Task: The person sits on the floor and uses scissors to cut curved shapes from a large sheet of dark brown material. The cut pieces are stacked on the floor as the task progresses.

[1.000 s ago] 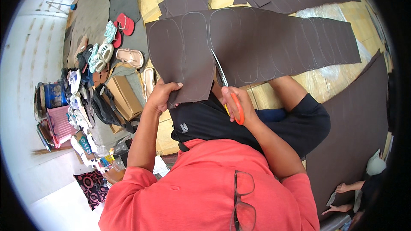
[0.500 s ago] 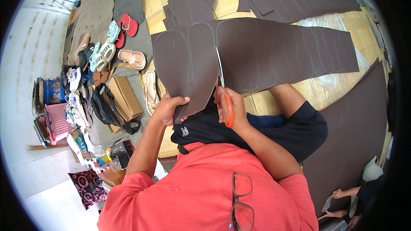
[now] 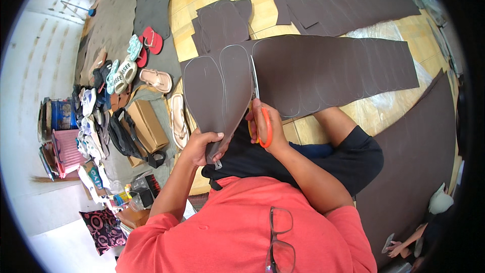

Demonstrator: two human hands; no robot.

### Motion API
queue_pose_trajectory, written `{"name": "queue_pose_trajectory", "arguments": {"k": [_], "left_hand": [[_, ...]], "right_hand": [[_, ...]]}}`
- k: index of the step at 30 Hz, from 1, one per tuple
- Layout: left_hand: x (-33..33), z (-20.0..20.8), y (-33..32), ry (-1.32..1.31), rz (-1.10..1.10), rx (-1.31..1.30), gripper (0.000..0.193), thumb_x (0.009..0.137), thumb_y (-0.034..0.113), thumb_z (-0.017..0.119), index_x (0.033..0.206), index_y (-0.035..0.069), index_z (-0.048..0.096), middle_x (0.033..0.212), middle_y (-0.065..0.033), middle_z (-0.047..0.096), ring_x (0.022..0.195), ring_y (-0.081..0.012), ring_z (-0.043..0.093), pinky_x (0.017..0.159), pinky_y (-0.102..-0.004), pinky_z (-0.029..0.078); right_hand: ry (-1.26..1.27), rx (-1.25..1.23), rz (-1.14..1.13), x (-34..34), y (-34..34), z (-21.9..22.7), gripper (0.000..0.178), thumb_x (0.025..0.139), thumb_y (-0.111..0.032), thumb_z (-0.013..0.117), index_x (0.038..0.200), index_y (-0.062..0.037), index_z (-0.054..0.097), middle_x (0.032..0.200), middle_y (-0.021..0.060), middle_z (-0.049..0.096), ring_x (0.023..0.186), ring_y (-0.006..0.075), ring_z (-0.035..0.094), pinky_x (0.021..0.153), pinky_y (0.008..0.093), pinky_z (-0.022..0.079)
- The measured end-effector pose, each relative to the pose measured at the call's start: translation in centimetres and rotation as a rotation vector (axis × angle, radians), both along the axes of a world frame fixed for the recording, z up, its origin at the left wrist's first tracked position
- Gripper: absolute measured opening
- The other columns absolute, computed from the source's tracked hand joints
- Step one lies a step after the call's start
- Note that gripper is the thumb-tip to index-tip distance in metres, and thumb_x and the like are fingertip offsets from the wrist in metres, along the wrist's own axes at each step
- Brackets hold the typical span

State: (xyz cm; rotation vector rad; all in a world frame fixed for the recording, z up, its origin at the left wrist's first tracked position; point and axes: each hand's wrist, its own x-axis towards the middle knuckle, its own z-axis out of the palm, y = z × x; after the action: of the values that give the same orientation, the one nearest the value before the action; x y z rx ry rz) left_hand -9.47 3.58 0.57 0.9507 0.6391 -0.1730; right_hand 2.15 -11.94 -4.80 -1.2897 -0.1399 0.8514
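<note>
A long dark brown sheet (image 3: 323, 71) with pale sole-shaped outlines lies across in front of me. My left hand (image 3: 206, 147) pinches the narrow lower end of its left part, thumb on top. My right hand (image 3: 270, 124) is closed around orange-handled scissors (image 3: 267, 130). Their blades point away from me, along the outline at the right side of the left part. A cut opens from the near edge up toward the blades, parting the left portion (image 3: 208, 88) from the rest. One blade shows above the sheet; the other is mostly hidden.
Cut brown pieces (image 3: 222, 23) and another marked sheet (image 3: 353, 7) lie on the tiles beyond. Sandals (image 3: 155, 80), shoes and a cardboard box (image 3: 147, 126) are at left. A larger brown sheet (image 3: 409, 151) spreads at right, with another person's hand (image 3: 399, 248) near it.
The left part of the sheet has been turned and drawn nearer, its lower end now narrower in my left hand. The scissors stay at the cut. The other person's hands have shifted.
</note>
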Motion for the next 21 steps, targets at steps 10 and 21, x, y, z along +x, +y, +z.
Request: {"name": "queue_pose_trajectory", "arguments": {"k": [10,21], "left_hand": [[-1.3,0.8,0.5,0.050,0.045,-0.012,0.041,0.071,0.010,0.065,0.103,-0.010,0.048,0.072,-0.0177,0.054,0.035,-0.0195,0.048,0.027,-0.0291,0.038],[-1.3,0.8,1.4,0.135,0.069,0.021,0.061,0.070,0.003,0.066,0.126,-0.004,0.044,0.098,-0.0191,0.062,0.068,-0.0283,0.067,0.046,-0.0381,0.056]], "right_hand": [[-0.028,-0.043,0.033,2.5,0.1,1.0,0.063,0.098,-0.056,0.040,0.076,0.0012,0.054,0.054,0.0036,0.046,0.038,0.0127,0.045,0.036,0.0276,0.039],[-0.070,-0.135,-0.026,3.5,-0.8,0.1,0.055,0.097,-0.052,0.047,0.075,-0.0017,0.053,0.051,0.0012,0.042,0.038,0.0102,0.042,0.036,0.0260,0.036]]}}
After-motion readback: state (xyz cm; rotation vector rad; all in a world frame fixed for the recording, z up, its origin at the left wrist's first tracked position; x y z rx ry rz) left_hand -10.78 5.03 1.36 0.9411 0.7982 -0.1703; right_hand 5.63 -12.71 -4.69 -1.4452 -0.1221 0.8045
